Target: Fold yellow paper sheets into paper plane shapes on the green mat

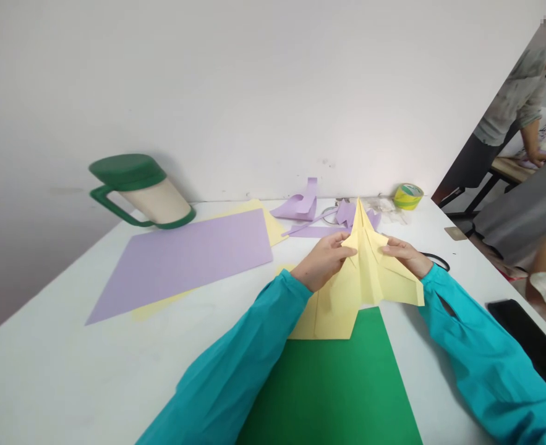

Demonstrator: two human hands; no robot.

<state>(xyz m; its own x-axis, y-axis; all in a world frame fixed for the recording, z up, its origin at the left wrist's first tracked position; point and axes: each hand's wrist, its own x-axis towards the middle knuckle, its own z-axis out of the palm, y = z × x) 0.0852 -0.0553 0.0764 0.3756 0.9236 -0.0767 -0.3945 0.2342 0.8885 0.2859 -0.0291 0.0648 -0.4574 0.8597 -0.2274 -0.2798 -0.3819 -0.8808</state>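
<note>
A folded yellow paper airplane [369,266] is held up over the table, its pointed nose toward the wall and its wings spread. My left hand [323,261] pinches its left side near the nose, thumb on top. On the opposite side, my right hand [406,256] grips the other wing between thumb and fingers. Beneath them lies a green sheet [342,377], partly covered by my left sleeve. Another piece of yellow paper [332,315] shows below the airplane; whether it is a separate sheet, I cannot tell.
At the left, a purple sheet [198,253] overlaps yellow paper [277,228]. A green-lidded jug [149,191] stands behind it. Purple paper scraps [300,207] and a tape roll [409,196] sit by the wall. A black phone [530,337] lies right. Another person [516,105] stands beyond.
</note>
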